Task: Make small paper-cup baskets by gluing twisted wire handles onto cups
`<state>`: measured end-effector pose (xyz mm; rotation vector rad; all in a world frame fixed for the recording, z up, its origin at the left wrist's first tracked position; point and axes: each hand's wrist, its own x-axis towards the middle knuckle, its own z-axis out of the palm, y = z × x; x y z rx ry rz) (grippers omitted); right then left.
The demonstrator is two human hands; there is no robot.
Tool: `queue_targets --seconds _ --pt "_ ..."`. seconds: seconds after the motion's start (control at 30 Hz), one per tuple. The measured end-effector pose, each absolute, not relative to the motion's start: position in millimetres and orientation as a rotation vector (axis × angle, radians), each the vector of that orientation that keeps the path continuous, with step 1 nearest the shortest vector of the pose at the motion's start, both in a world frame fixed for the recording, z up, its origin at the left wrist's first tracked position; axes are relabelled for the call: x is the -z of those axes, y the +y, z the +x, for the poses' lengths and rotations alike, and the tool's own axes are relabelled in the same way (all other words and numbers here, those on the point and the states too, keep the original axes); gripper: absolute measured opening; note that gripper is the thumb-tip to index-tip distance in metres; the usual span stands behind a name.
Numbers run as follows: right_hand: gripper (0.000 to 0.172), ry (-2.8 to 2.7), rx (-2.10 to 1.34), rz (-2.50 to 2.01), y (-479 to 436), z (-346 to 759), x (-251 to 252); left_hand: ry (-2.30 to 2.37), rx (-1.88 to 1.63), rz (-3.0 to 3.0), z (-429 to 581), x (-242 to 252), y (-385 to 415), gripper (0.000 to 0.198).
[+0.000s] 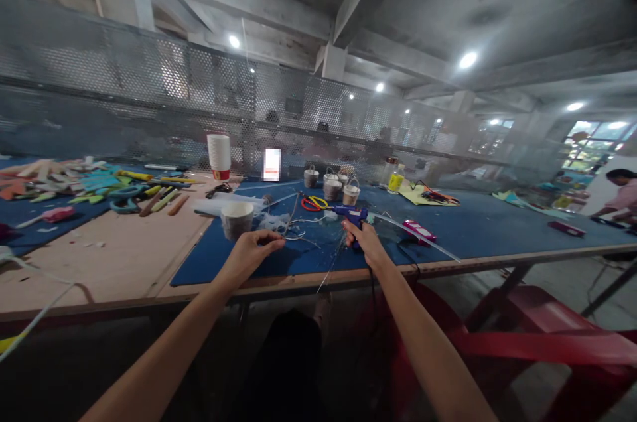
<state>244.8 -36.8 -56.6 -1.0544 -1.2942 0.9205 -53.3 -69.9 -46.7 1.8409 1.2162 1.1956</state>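
Glue gun gripped in right hand, left hand bunched at thin cord, hold unclear, cup alongside

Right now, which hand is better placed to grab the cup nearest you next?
Probably the left hand: it is close beside the cup, though I can't tell if its fingertips pinch a strand. The right hand is farther off, gripping the blue glue gun.

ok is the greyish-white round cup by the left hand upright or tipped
Upright: the greyish-white round cup stands on the blue surface, wider rim up.
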Motion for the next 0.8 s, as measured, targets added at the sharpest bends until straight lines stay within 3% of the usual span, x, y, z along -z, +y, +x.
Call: queue_targets --seconds 0.8 --pt "0.039 -1.297 -0.895 -1.066 -38.2 244.2 55.7 1.182 -1.202 1.822 -52.7 46.8 -70.9 0.032"
